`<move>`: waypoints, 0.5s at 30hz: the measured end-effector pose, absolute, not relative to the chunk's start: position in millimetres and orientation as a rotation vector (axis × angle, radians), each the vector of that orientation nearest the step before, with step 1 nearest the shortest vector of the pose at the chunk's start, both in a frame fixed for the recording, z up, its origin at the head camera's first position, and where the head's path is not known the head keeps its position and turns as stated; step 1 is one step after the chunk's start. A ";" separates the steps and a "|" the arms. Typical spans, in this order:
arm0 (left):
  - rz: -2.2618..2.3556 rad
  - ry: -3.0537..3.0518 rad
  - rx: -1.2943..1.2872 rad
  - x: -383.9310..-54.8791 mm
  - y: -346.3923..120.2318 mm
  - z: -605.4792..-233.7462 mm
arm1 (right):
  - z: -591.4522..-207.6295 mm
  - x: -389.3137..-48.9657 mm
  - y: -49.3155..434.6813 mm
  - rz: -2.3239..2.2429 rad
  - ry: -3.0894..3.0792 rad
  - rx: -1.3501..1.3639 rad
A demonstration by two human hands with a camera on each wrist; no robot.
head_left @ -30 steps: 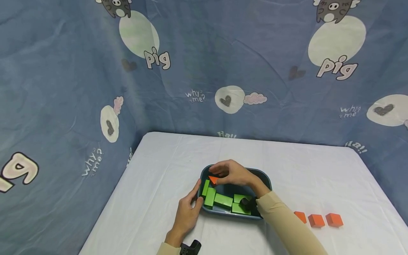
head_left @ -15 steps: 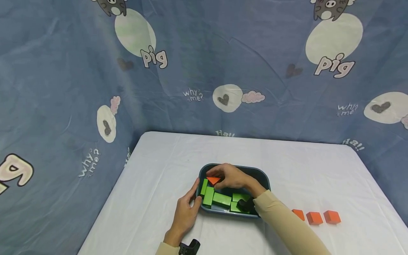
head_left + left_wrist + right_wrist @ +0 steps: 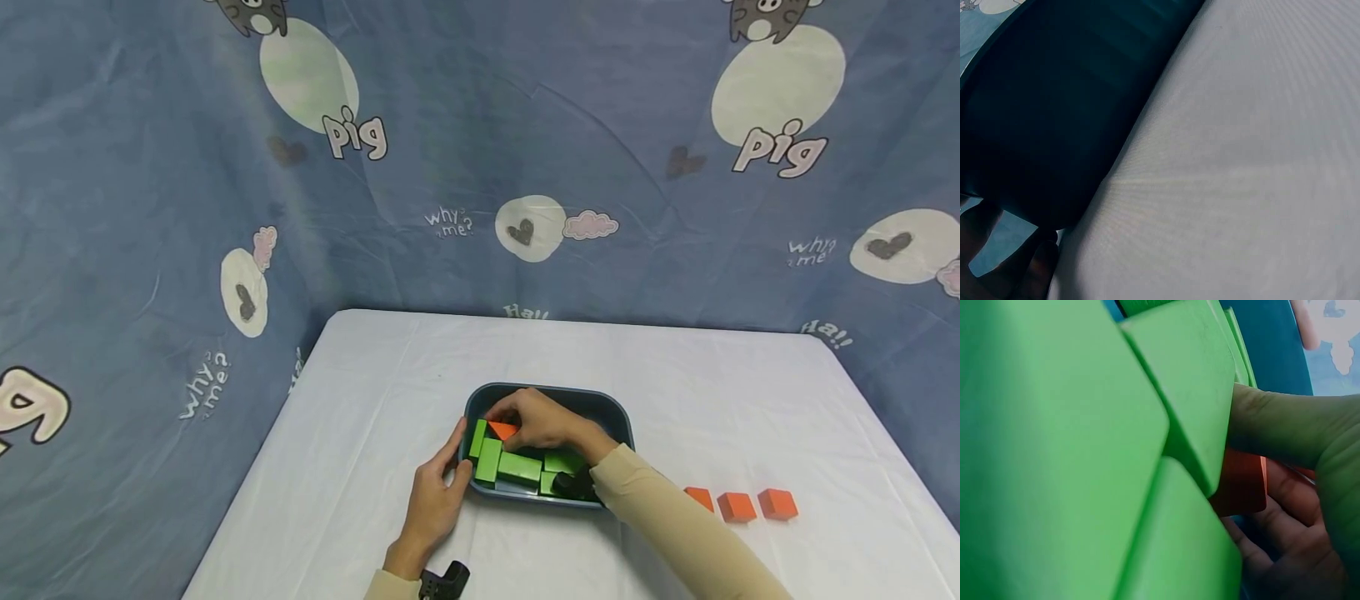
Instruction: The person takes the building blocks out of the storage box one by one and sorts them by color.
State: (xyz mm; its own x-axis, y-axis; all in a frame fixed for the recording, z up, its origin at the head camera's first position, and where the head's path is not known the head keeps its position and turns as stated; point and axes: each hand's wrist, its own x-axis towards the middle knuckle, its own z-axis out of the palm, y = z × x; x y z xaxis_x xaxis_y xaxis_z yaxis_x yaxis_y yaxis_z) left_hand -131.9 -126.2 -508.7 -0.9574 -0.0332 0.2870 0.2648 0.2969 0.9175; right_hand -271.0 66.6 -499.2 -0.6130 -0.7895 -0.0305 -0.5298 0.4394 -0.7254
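A dark blue tray (image 3: 600, 398) holds several green blocks (image 3: 520, 467) along its left and near sides. Inside its left end, my right hand (image 3: 546, 421) pinches an orange triangular block (image 3: 502, 430) between thumb and fingers, close beside the upright green block at the left wall. In the right wrist view the orange block (image 3: 1242, 484) shows between thumb and fingers, partly hidden behind green blocks. My left hand (image 3: 435, 507) touches the tray's left end from outside, fingers extended and thumb near the front corner. The left wrist view shows its dark fingers at the tray's corner.
To the right, orange blocks (image 3: 777, 504) stand in a row on the white tablecloth (image 3: 390, 400); my right sleeve (image 3: 667, 517) partly covers the leftmost. A blue patterned cloth (image 3: 420, 150) hangs behind the table. Black wrist devices (image 3: 444, 581) sit on both wrists.
My right hand has lowered the orange triangular block and brought it against the green blocks at the left. My left hand has stayed at the tray's end. The whole view has shifted slightly.
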 end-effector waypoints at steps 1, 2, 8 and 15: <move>-1.711 -2.314 -0.215 -131.9 -126.2 -508.1 | -499.0 -270.9 66.3 -0.985 2.330 -1.120; -1.714 -2.309 -0.215 -131.7 -126.1 -508.1 | -499.0 -270.8 66.1 -0.991 2.330 -1.118; -1.732 -2.323 -0.191 -131.1 -125.7 -504.5 | -499.7 -271.2 66.0 -1.002 2.324 -1.124; -1.714 -2.341 -0.172 -138.9 -128.9 -530.2 | -493.4 -272.2 66.0 -0.984 2.375 -1.124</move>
State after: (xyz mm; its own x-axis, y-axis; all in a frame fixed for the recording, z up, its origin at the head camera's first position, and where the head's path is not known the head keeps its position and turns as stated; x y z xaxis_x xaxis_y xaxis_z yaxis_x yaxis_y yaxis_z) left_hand -138.9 -128.9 -530.2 -0.9657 -0.0434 0.2559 0.2309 0.3071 0.9233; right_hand -272.2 66.0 -493.4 -0.6324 -0.7746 -0.0057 -0.5434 0.4490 -0.7093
